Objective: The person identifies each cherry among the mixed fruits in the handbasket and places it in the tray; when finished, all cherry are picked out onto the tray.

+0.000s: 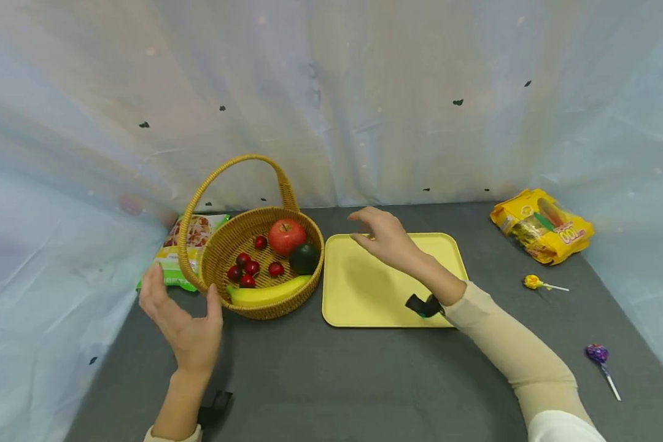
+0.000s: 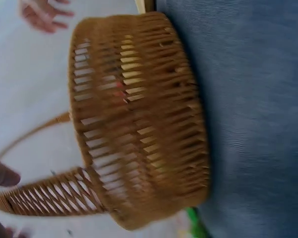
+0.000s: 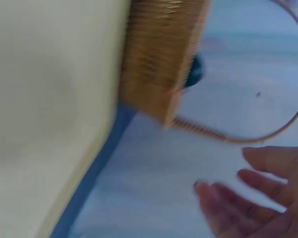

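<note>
A wicker basket (image 1: 271, 312) with a tall handle holds a red apple (image 1: 286, 237), a dark avocado (image 1: 304, 258), a banana (image 1: 271, 293) and several cherries (image 1: 252, 267). At its near left side my left hand (image 1: 185, 331) is raised with fingers spread and holds nothing; fingertips also show by the handle in the left wrist view. My right hand (image 1: 387, 239) hovers over the yellow tray (image 1: 353, 301), to the basket's right, fingers loosely bent and nothing between them. In the right wrist view that hand (image 3: 253, 198) is apart from the basket (image 3: 154, 59).
Behind the basket on the left lies a green and yellow snack packet (image 1: 171, 261). A yellow packet (image 1: 544, 227) sits at the back right. Nearer on that side are a yellow lollipop (image 1: 532, 282) and a purple lollipop (image 1: 598, 353). A pale curtain (image 1: 364, 104) hangs along the table's back.
</note>
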`<state>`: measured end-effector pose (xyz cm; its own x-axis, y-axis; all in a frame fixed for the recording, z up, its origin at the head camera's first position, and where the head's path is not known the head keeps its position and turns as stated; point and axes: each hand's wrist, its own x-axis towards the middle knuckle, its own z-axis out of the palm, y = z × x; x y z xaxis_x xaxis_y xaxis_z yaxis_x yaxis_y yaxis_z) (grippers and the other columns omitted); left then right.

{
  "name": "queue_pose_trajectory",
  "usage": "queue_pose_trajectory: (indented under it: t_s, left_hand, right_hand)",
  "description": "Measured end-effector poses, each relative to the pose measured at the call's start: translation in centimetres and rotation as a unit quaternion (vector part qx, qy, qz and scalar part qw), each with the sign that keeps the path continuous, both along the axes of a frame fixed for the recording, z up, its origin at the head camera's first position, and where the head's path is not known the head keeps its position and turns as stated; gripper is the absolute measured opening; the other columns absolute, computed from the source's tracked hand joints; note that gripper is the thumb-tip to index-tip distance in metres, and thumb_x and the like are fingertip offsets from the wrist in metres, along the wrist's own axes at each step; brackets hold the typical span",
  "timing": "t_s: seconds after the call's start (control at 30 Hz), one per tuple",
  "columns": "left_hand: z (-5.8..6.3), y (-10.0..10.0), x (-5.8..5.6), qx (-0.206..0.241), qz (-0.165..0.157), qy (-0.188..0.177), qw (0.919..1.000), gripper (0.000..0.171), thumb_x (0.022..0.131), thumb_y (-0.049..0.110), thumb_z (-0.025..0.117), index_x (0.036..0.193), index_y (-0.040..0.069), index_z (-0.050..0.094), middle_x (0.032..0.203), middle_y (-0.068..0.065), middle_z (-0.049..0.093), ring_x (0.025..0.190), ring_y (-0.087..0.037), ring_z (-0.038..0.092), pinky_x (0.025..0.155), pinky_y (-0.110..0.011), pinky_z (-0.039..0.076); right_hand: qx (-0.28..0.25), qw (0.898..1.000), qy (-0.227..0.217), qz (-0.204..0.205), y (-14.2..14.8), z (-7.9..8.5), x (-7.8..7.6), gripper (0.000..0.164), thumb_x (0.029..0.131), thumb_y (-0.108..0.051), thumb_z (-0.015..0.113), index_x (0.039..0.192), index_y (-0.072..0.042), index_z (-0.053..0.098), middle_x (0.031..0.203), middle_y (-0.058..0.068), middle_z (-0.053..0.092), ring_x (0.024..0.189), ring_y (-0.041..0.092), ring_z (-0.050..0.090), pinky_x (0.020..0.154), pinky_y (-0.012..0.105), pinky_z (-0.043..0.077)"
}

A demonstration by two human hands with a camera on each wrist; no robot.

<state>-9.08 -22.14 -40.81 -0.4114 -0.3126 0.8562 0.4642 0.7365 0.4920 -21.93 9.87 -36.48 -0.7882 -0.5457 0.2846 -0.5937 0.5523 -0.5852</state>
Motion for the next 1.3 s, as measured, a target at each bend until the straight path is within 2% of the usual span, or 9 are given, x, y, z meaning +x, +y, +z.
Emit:
queue_pose_trajectory:
  t_s: [0.07,0.13,0.27,0.37,0.47,0.57,0.77,1.0,1.3]
  left_hand:
    - [-1.0,-1.0,0.3,0.051,-0.033,-0.055,0.9966,0.077,0.082,-0.012,0.073,0.148,0.001,0.035,0.139,-0.017,0.042,0.123,-0.024,0.046,0.101,-0.034,0.041]
    - [-1.8,-1.5,0.4,0.088,-0.06,-0.116,0.9875,0.087,0.082,-0.013,0.073,0.153,0.008,0.029,0.135,-0.01,0.043,0.115,-0.017,0.051,0.092,-0.024,0.045]
    - [-2.8,-1.6,0.5,0.111,-0.079,-0.173,0.9755,0.088,0.082,-0.011,0.075,0.154,0.009,0.029,0.129,-0.009,0.043,0.109,-0.012,0.053,0.09,-0.016,0.047]
    - [-2.7,-1.2,1.0,0.102,-0.072,-0.186,0.9746,0.08,0.08,-0.013,0.076,0.148,0.0,0.035,0.125,-0.02,0.047,0.108,-0.012,0.052,0.088,-0.016,0.048]
    - [-2.4,-0.8,1.3,0.101,-0.073,-0.192,0.9735,0.073,0.08,-0.013,0.075,0.143,-0.008,0.038,0.122,-0.029,0.048,0.108,-0.016,0.051,0.086,-0.019,0.049]
    - [-2.7,-0.8,1.2,0.101,-0.073,-0.201,0.9716,0.071,0.081,-0.01,0.076,0.143,-0.008,0.04,0.123,-0.029,0.05,0.11,-0.019,0.05,0.085,-0.023,0.05]
    - [-4.0,-1.7,0.9,0.1,-0.073,-0.207,0.9705,0.071,0.083,-0.003,0.078,0.144,-0.003,0.042,0.123,-0.022,0.053,0.111,-0.019,0.051,0.086,-0.024,0.052]
    - [-4.0,-1.8,0.8,0.097,-0.079,-0.201,0.9716,0.07,0.084,-0.002,0.078,0.144,-0.003,0.042,0.122,-0.023,0.053,0.111,-0.019,0.051,0.085,-0.023,0.052]
    - [-4.1,-1.9,0.7,0.095,-0.066,-0.203,0.9724,0.074,0.081,-0.003,0.081,0.144,-0.002,0.043,0.122,-0.021,0.054,0.111,-0.02,0.052,0.084,-0.023,0.053]
  right_hand:
    - [-0.029,0.997,-0.037,0.062,-2.8,1.0,-1.1,0.032,0.096,-0.007,0.068,0.126,-0.001,0.065,0.123,0.014,0.065,0.1,0.025,0.066,0.083,0.036,0.058]
    - [-0.039,0.985,-0.091,0.144,-5.9,1.8,-2.1,0.033,0.096,-0.007,0.067,0.128,0.0,0.063,0.125,0.014,0.065,0.104,0.025,0.065,0.088,0.032,0.057]
    - [-0.024,0.935,-0.199,0.292,-11.7,2.1,-3.8,0.042,0.095,-0.009,0.07,0.134,0.001,0.059,0.131,0.014,0.061,0.116,0.025,0.06,0.095,0.027,0.053]
    - [-0.013,0.898,-0.278,0.341,-15.5,1.5,-4.4,0.049,0.093,-0.009,0.072,0.139,-0.001,0.055,0.135,0.011,0.058,0.124,0.024,0.055,0.097,0.025,0.052]
    - [0.006,0.879,-0.329,0.345,-18.0,0.6,-4.7,0.052,0.092,-0.008,0.073,0.14,-0.001,0.054,0.137,0.011,0.057,0.128,0.025,0.052,0.094,0.025,0.053]
    - [0.032,0.873,-0.358,0.329,-19.2,-0.1,-5.0,0.05,0.092,-0.006,0.073,0.138,0.001,0.056,0.137,0.016,0.056,0.128,0.029,0.05,0.09,0.025,0.054]
    - [0.078,0.863,-0.392,0.309,-18.9,-1.6,-5.7,0.052,0.091,-0.006,0.073,0.139,0.001,0.053,0.139,0.02,0.051,0.127,0.032,0.048,0.091,0.027,0.053]
    - [0.101,0.847,-0.427,0.299,-18.4,-2.5,-6.3,0.046,0.092,-0.006,0.073,0.135,-0.002,0.057,0.133,0.015,0.054,0.114,0.022,0.057,0.098,0.041,0.053]
    - [0.124,0.813,-0.464,0.328,-18.8,-3.0,-6.4,0.04,0.094,0.001,0.067,0.133,0.002,0.058,0.121,0.019,0.058,0.1,0.024,0.061,0.1,0.048,0.051]
